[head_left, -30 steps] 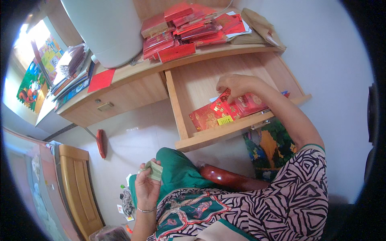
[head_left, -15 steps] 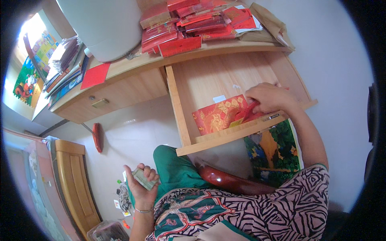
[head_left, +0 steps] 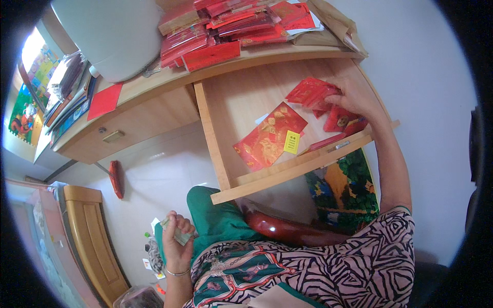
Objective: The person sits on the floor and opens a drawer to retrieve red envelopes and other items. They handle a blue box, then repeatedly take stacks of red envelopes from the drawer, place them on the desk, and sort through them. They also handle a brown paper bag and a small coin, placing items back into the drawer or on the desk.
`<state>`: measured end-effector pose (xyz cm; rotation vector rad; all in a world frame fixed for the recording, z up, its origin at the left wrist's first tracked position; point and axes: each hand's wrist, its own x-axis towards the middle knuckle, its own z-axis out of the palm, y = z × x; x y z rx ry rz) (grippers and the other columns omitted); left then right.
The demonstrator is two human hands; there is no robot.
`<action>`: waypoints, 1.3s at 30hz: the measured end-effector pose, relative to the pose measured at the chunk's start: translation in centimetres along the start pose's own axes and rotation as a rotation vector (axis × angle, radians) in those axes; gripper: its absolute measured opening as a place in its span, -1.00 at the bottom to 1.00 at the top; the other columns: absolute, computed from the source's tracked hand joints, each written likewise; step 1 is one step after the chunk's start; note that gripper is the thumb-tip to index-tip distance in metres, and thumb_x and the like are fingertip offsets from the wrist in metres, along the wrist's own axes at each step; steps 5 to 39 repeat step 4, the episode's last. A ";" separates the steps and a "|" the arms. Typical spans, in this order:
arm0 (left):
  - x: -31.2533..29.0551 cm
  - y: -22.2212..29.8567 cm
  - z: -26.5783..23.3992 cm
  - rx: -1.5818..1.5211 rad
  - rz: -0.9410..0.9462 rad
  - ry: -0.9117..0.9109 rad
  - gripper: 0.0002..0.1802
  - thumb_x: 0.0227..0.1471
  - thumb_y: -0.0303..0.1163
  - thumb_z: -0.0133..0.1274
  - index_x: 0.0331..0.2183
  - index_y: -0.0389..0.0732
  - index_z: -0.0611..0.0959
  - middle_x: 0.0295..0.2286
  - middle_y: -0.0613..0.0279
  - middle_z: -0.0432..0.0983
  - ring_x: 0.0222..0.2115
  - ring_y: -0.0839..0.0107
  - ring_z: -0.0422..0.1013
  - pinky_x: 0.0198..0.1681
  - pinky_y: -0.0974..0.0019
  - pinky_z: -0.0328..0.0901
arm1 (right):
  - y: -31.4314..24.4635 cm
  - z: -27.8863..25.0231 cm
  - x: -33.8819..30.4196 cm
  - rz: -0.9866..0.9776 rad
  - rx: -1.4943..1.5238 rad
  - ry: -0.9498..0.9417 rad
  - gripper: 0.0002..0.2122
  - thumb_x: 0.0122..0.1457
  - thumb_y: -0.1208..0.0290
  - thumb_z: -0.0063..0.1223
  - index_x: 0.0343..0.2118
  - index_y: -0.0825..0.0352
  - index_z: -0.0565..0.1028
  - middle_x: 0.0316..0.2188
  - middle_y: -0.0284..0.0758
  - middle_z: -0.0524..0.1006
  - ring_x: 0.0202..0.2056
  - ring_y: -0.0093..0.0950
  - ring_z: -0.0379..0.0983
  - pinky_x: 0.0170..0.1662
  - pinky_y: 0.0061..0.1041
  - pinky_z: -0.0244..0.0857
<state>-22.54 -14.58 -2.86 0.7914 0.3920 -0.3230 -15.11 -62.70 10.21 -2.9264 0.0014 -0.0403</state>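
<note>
My right hand (head_left: pixel 355 100) reaches into the open wooden drawer (head_left: pixel 246 86), its fingers closed on a few red envelopes (head_left: pixel 310 94) fanned above the drawer floor. Just under that hand are more red envelopes (head_left: pixel 341 120), partly covered. Left of them in the drawer lies a large red envelope with gold figures (head_left: pixel 264 141), resting on other paper. A small yellow label (head_left: pixel 291 142) is against its lower right corner. Low on the left, above my green-trousered leg, my left hand (head_left: pixel 175 246) is curled around folded greenish banknotes (head_left: pixel 183 236), partly hidden by its fingers.
Piled on the desktop (head_left: pixel 179 77) are many red packets (head_left: pixel 221 31), with a brown paper bag (head_left: pixel 336 31) at their right. A big white container (head_left: pixel 110 36) stands left, near a red card (head_left: pixel 105 101) and stacked books (head_left: pixel 72 105). The drawer front (head_left: pixel 292 169) juts over my lap.
My right hand has lifted some red envelopes up and away from the drawer front. The yellow label has come into full view. My left hand still grips the banknotes, its fingers curled tighter.
</note>
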 end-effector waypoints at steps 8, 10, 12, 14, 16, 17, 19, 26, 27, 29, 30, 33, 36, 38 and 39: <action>0.2 0.2 -0.8 -0.048 -0.026 0.006 -0.85 0.17 -0.27 0.02 -0.25 -0.10 0.49 -0.58 0.42 0.24 -0.58 0.58 0.16 -0.50 0.48 0.12 | -2.0 -1.7 1.0 0.084 -0.079 -0.031 -0.63 -0.07 0.23 0.25 -0.20 0.32 0.56 -0.28 -0.09 0.58 -0.17 -0.29 0.53 -0.09 -0.22 0.31; 0.2 0.2 -0.8 -0.048 -0.026 0.006 -0.85 0.17 -0.27 0.02 -0.25 -0.10 0.49 -0.58 0.42 0.24 -0.58 0.58 0.16 -0.50 0.48 0.12 | -2.0 -1.7 1.0 0.084 -0.079 -0.031 -0.63 -0.07 0.23 0.25 -0.20 0.32 0.56 -0.28 -0.09 0.58 -0.17 -0.29 0.53 -0.09 -0.22 0.31; 0.2 0.2 -0.8 -0.048 -0.026 0.006 -0.85 0.17 -0.27 0.02 -0.25 -0.10 0.49 -0.58 0.42 0.24 -0.58 0.58 0.16 -0.50 0.48 0.12 | -2.0 -1.7 1.0 0.084 -0.079 -0.031 -0.63 -0.07 0.23 0.25 -0.20 0.32 0.56 -0.28 -0.09 0.58 -0.17 -0.29 0.53 -0.09 -0.22 0.31; 0.2 0.2 -0.8 -0.048 -0.026 0.006 -0.85 0.17 -0.27 0.02 -0.25 -0.10 0.49 -0.58 0.42 0.24 -0.58 0.58 0.16 -0.50 0.48 0.12 | -2.0 -1.7 1.0 0.084 -0.079 -0.031 -0.63 -0.07 0.23 0.25 -0.20 0.32 0.56 -0.28 -0.09 0.58 -0.17 -0.29 0.53 -0.09 -0.22 0.31; 0.2 0.2 -0.8 -0.048 -0.026 0.006 -0.85 0.17 -0.27 0.02 -0.25 -0.10 0.49 -0.58 0.42 0.24 -0.58 0.58 0.16 -0.50 0.48 0.12 | -2.0 -1.7 1.0 0.084 -0.079 -0.031 -0.63 -0.07 0.23 0.25 -0.20 0.32 0.56 -0.28 -0.09 0.58 -0.17 -0.29 0.53 -0.09 -0.22 0.31; 0.2 0.2 -0.8 -0.048 -0.026 0.006 -0.85 0.17 -0.27 0.02 -0.25 -0.10 0.49 -0.58 0.42 0.24 -0.58 0.58 0.16 -0.50 0.48 0.12 | -2.0 -1.7 1.0 0.084 -0.079 -0.031 -0.63 -0.07 0.23 0.25 -0.20 0.32 0.56 -0.28 -0.09 0.58 -0.17 -0.29 0.53 -0.09 -0.22 0.31; 0.2 0.2 -0.8 -0.048 -0.026 0.006 -0.85 0.17 -0.27 0.02 -0.25 -0.10 0.49 -0.58 0.42 0.24 -0.58 0.58 0.16 -0.50 0.48 0.12 | -2.0 -1.7 1.0 0.084 -0.079 -0.031 -0.63 -0.07 0.23 0.25 -0.20 0.32 0.56 -0.28 -0.09 0.58 -0.17 -0.29 0.53 -0.09 -0.22 0.31; 0.2 0.2 -0.8 -0.048 -0.026 0.006 -0.85 0.17 -0.27 0.02 -0.25 -0.10 0.49 -0.58 0.42 0.24 -0.58 0.58 0.16 -0.50 0.48 0.12 | -2.0 -1.7 1.0 0.084 -0.079 -0.031 -0.63 -0.07 0.23 0.25 -0.20 0.32 0.56 -0.28 -0.09 0.58 -0.17 -0.29 0.53 -0.09 -0.22 0.31; 0.2 0.2 -0.8 -0.048 -0.026 0.006 -0.85 0.17 -0.27 0.02 -0.25 -0.10 0.49 -0.58 0.42 0.24 -0.58 0.58 0.16 -0.50 0.48 0.12 | -2.0 -1.7 1.0 0.084 -0.079 -0.031 -0.63 -0.07 0.23 0.25 -0.20 0.32 0.56 -0.28 -0.09 0.58 -0.17 -0.29 0.53 -0.09 -0.22 0.31; 0.2 0.2 -0.8 -0.048 -0.026 0.006 -0.85 0.17 -0.27 0.02 -0.25 -0.10 0.49 -0.58 0.42 0.24 -0.58 0.58 0.16 -0.50 0.48 0.12 | -2.0 -1.7 1.0 0.084 -0.079 -0.031 -0.63 -0.07 0.23 0.25 -0.20 0.32 0.56 -0.28 -0.09 0.58 -0.17 -0.29 0.53 -0.09 -0.22 0.31; 0.2 0.2 -0.8 -0.048 -0.026 0.006 -0.85 0.17 -0.27 0.02 -0.25 -0.10 0.49 -0.58 0.42 0.24 -0.58 0.58 0.16 -0.50 0.48 0.12 | -2.0 -1.7 1.0 0.084 -0.079 -0.031 -0.63 -0.07 0.23 0.25 -0.20 0.32 0.56 -0.28 -0.09 0.58 -0.17 -0.29 0.53 -0.09 -0.22 0.31; 0.2 0.2 -0.8 -0.048 -0.026 0.006 -0.85 0.17 -0.27 0.02 -0.25 -0.10 0.49 -0.58 0.42 0.24 -0.58 0.58 0.16 -0.50 0.48 0.12 | -2.0 -1.7 1.0 0.084 -0.079 -0.031 -0.63 -0.07 0.23 0.25 -0.20 0.32 0.56 -0.28 -0.09 0.58 -0.17 -0.29 0.53 -0.09 -0.22 0.31; 0.2 0.2 -0.8 -0.048 -0.026 0.006 -0.85 0.17 -0.27 0.02 -0.25 -0.10 0.49 -0.58 0.42 0.24 -0.58 0.58 0.16 -0.50 0.48 0.12 | -2.0 -1.7 1.0 0.084 -0.079 -0.031 -0.63 -0.07 0.23 0.25 -0.20 0.32 0.56 -0.28 -0.09 0.58 -0.17 -0.29 0.53 -0.09 -0.22 0.31; 0.2 0.2 -0.8 -0.048 -0.026 0.006 -0.85 0.17 -0.27 0.02 -0.25 -0.10 0.49 -0.58 0.42 0.24 -0.58 0.58 0.16 -0.50 0.48 0.12 | -2.0 -1.7 1.0 0.084 -0.079 -0.031 -0.63 -0.07 0.23 0.25 -0.20 0.32 0.56 -0.28 -0.09 0.58 -0.17 -0.29 0.53 -0.09 -0.22 0.31; 0.2 0.2 -0.8 -0.048 -0.026 0.006 -0.85 0.17 -0.27 0.02 -0.25 -0.10 0.49 -0.58 0.42 0.24 -0.58 0.58 0.16 -0.50 0.48 0.12 | -2.0 -1.7 1.0 0.084 -0.079 -0.031 -0.63 -0.07 0.23 0.25 -0.20 0.32 0.56 -0.28 -0.09 0.58 -0.17 -0.29 0.53 -0.09 -0.22 0.31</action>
